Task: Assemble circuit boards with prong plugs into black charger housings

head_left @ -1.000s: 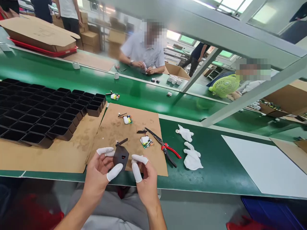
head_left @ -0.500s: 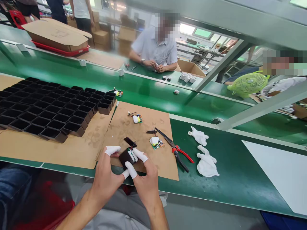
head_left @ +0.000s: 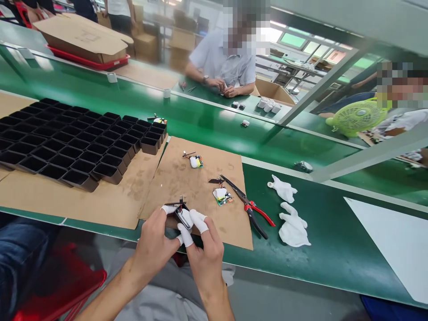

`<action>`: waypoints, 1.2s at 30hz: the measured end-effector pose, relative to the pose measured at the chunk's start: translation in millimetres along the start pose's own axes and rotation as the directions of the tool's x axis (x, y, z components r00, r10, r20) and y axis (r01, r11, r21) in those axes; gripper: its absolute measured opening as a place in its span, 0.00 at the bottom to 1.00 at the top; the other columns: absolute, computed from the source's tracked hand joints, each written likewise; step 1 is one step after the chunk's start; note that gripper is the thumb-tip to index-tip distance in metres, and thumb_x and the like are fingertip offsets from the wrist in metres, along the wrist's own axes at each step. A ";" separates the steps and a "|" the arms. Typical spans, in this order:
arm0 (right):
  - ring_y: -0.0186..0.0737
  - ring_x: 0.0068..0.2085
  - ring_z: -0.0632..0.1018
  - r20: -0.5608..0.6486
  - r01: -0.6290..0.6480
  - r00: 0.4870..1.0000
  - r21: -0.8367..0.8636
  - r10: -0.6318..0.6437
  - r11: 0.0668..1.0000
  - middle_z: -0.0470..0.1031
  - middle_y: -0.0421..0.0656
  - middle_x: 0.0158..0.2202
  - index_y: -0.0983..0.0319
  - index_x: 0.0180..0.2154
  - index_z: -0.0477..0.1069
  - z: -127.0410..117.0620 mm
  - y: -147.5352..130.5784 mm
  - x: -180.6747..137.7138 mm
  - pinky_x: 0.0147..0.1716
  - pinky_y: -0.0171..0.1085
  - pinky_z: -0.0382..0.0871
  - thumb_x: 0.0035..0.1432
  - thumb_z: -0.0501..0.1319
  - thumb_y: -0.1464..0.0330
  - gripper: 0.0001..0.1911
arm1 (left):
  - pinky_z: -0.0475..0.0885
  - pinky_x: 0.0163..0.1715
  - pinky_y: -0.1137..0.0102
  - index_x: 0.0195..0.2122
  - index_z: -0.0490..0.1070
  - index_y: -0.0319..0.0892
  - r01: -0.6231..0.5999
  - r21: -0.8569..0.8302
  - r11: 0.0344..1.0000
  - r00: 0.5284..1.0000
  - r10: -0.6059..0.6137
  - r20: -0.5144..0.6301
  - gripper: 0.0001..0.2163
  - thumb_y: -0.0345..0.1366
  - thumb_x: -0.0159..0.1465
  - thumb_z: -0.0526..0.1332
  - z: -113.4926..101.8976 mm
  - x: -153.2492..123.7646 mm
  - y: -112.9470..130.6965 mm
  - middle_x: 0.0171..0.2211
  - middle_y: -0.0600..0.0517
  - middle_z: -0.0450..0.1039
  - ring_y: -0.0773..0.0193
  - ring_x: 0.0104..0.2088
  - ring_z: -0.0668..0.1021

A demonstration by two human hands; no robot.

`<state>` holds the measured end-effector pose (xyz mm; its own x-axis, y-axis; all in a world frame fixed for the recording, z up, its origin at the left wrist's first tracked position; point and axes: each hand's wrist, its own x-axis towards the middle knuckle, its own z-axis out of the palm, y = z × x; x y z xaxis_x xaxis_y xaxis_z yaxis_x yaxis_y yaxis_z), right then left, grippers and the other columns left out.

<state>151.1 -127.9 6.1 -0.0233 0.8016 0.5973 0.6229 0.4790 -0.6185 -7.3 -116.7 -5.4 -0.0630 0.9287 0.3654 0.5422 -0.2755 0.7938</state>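
1. Both of your hands meet above the near edge of the tabletop, over the near edge of the brown cardboard sheet that lies on it.
2. Your left hand is curled, with its thumb and forefinger closed on the left side of a small black case. White covers sit on those fingertips.
3. Your right hand is curled too. Its covered thumb and forefinger pinch the right side of the same case, so neither hand is spread.
4. The small black case hangs between the two pinches just above the cardboard sheet. A white part shows in its open face, and a thin dark strip sticks out at its top.
5. Any print on the case or on the boards is too small to read.
6. Farther in on the cardboard sheet lies a green circuit board with a white block on it. Red-handled pliers lie just beside it, at the sheet's right edge.
7. A second circuit board lies near the sheet's far edge, well apart from your hands.
8. To your left, a black tray of square cells rests on more cardboard, towards the left edge of the tabletop.
9. Two white gloves lie on the bare green surface right of the pliers, and a white sheet covers the right end.
10. Beyond the far edge, a person in a light shirt has both hands close together on their own bench.
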 end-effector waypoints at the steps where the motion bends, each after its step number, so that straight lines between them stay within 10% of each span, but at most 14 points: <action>1: 0.49 0.52 0.90 0.018 -0.001 1.000 0.014 0.001 1.000 0.86 0.49 0.52 0.52 0.69 0.78 0.0 -0.8 -1.1 0.51 0.45 0.91 0.76 0.67 0.75 0.25 | 0.83 0.40 0.63 0.49 0.76 0.46 -0.005 0.008 1.000 1.000 0.005 -0.007 0.17 0.26 0.58 0.66 0.8 -0.9 -0.6 0.43 0.49 0.85 0.51 0.41 0.89; 11: 0.46 0.52 0.89 0.183 -0.215 0.967 0.223 0.175 0.951 0.86 0.47 0.52 0.50 0.61 0.85 -5.7 -7.4 18.0 0.52 0.42 0.89 0.74 0.69 0.74 0.20 | 0.84 0.41 0.63 0.49 0.75 0.46 0.010 0.004 1.000 1.000 -0.010 0.011 0.20 0.24 0.56 0.67 0.0 0.6 -1.2 0.43 0.49 0.86 0.52 0.42 0.89; 18: 0.47 0.51 0.90 0.007 -0.151 0.988 0.194 0.152 0.969 0.88 0.47 0.51 0.50 0.60 0.85 -1.3 -7.4 4.7 0.51 0.43 0.89 0.71 0.73 0.75 0.21 | 0.85 0.44 0.62 0.51 0.76 0.46 0.027 -0.005 1.000 1.000 -0.027 -0.008 0.21 0.23 0.56 0.68 2.8 -0.5 1.6 0.44 0.50 0.86 0.51 0.43 0.89; 26: 0.46 0.48 0.87 0.258 -0.365 0.915 0.200 0.311 0.909 0.86 0.48 0.52 0.55 0.61 0.82 -29.9 12.0 47.9 0.54 0.46 0.85 0.80 0.64 0.56 0.17 | 0.84 0.56 0.57 0.59 0.76 0.47 0.085 -0.192 0.978 0.979 -0.047 0.198 0.23 0.27 0.63 0.73 -12.5 12.6 4.4 0.54 0.46 0.85 0.49 0.54 0.88; 33: 0.45 0.40 0.80 0.599 0.040 0.799 -0.134 0.049 0.990 0.77 0.40 0.37 0.55 0.41 0.85 -31.5 -4.4 133.5 0.39 0.42 0.75 0.72 0.72 0.65 0.04 | 0.82 0.48 0.60 0.53 0.76 0.46 0.051 -0.183 0.982 0.974 -0.009 0.226 0.20 0.24 0.61 0.71 -16.7 18.0 8.1 0.46 0.50 0.82 0.52 0.46 0.85; 36: 0.46 0.40 0.78 0.681 0.266 0.724 -0.128 -0.110 0.955 0.76 0.42 0.37 0.55 0.31 0.77 -36.5 -17.1 146.0 0.35 0.42 0.70 0.66 0.66 0.80 0.15 | 0.82 0.50 0.59 0.54 0.76 0.46 0.074 -0.188 0.979 0.977 -0.033 0.210 0.22 0.23 0.60 0.70 -14.0 17.2 9.5 0.48 0.49 0.83 0.50 0.49 0.85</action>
<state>165.7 -32.1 122.5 -0.6178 0.7712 0.1535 0.6891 0.6251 -0.3667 -15.0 -106.8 15.2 0.0960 0.9688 0.2286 0.3692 -0.2480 0.8957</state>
